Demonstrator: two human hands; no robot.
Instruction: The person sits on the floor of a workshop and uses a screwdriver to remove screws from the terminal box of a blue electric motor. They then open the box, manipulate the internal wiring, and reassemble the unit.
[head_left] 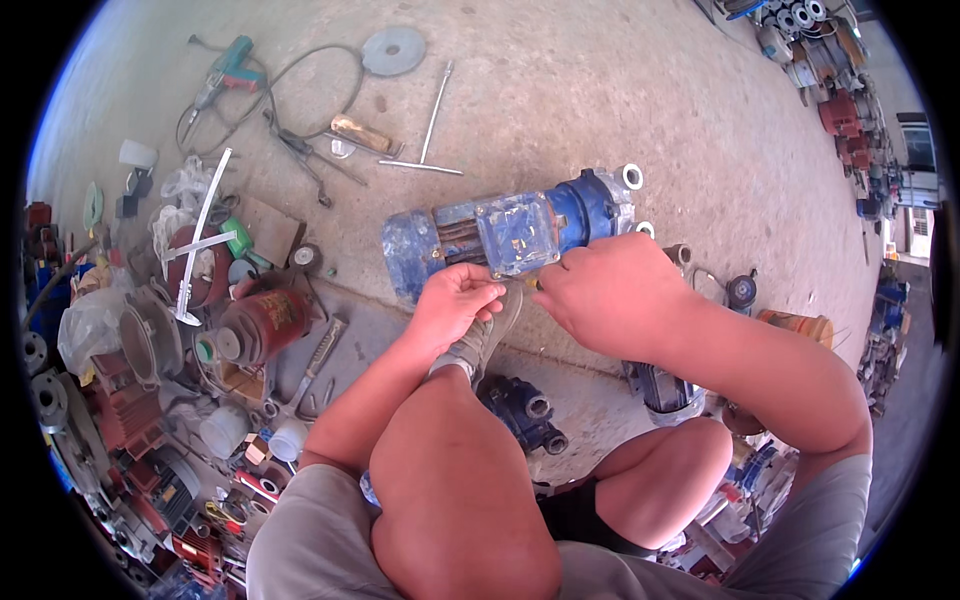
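Note:
A worn blue electric motor with a pump end (pixel 585 208) lies on its side on the concrete floor before me. Its square terminal box (pixel 517 233) faces up, with paint chipped off. My left hand (pixel 455 308) is at the near side of the box, thumb and fingers pinched together; whatever they hold is too small to make out. Close to the box's near right corner, my right hand (pixel 610 290) is curled closed, back toward me. A bit of yellow shows at its fingertips, but the thing inside is hidden. My shoe (pixel 503 325) rests just below the box.
A T-handle wrench (pixel 434 115), a wooden-handled tool (pixel 362 134), a corded green power tool (pixel 222 75) and a grey disc (pixel 394 50) lie beyond the motor. At left are a caliper (pixel 203 235), a hammer (pixel 318 365) and crowded motor parts. A dark pump part (pixel 522 412) sits between my legs.

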